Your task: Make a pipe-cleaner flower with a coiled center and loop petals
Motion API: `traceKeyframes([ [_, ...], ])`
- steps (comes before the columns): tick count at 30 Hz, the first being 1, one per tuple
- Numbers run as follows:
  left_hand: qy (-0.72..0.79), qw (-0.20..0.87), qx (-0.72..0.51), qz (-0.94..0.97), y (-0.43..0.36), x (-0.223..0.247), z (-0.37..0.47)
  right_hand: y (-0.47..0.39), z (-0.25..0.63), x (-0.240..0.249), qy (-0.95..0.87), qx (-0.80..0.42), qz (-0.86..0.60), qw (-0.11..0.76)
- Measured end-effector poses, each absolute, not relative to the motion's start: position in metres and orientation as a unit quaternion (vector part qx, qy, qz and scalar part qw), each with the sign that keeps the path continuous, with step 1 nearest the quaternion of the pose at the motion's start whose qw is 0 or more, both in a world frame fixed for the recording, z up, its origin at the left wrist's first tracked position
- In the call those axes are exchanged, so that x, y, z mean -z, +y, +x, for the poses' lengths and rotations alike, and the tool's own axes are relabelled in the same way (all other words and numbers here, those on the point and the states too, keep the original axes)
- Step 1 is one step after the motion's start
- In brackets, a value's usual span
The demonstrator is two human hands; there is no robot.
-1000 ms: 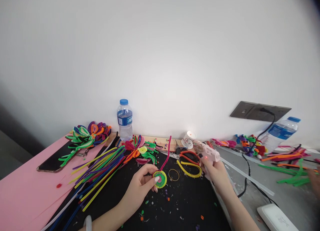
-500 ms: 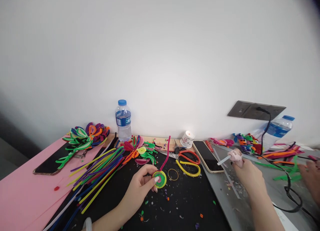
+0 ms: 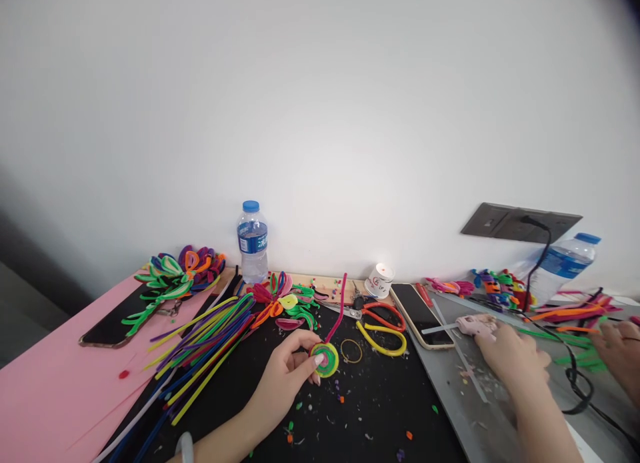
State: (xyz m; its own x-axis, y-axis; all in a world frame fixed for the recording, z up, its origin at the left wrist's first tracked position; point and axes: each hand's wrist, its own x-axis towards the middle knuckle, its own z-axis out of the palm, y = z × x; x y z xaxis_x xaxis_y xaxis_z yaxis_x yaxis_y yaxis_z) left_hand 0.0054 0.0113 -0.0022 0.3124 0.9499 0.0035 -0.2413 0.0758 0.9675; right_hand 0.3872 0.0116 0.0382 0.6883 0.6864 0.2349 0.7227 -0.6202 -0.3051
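Between thumb and fingers, my left hand (image 3: 290, 369) pinches a coiled yellow, green and pink disc (image 3: 327, 360). A magenta pipe cleaner (image 3: 339, 314) rises from the disc. At the right, my right hand (image 3: 513, 356) is over the grey surface, beside a pale pink glue gun (image 3: 475, 324) with a translucent stick in it. Its fingertips are hidden, so whether they touch the glue gun cannot be made out. A thin ring (image 3: 351, 351) lies just right of the disc, near scissors (image 3: 381, 337) with red and yellow handles.
Pipe cleaners (image 3: 210, 343) fan out at the left, near pipe-cleaner flowers (image 3: 180, 273) and a dark phone (image 3: 113, 319). A water bottle (image 3: 253, 243), a paper cup (image 3: 379, 281) and another phone (image 3: 421, 315) stand or lie behind. Another person's hand (image 3: 620, 349) is at far right, past a black cable (image 3: 574, 363).
The glue gun, raised in my right hand before, now lies lower on the grey surface. My right hand has shifted right. The view has turned slightly left; my left hand still holds the disc.
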Motion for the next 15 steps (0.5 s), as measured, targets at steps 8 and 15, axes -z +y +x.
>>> traceKeyframes([
  [8, 0.337, 0.656, -0.440, 0.512, 0.010, 0.005, 0.005, 0.018, 0.246, -0.067, -0.557, -0.394, -0.587, 0.436],
  [15, 0.330, 0.675, -0.398, 0.526, 0.008, 0.008, 0.006, 0.028, 0.199, -0.049, -0.496, -0.580, -0.442, 0.471],
])
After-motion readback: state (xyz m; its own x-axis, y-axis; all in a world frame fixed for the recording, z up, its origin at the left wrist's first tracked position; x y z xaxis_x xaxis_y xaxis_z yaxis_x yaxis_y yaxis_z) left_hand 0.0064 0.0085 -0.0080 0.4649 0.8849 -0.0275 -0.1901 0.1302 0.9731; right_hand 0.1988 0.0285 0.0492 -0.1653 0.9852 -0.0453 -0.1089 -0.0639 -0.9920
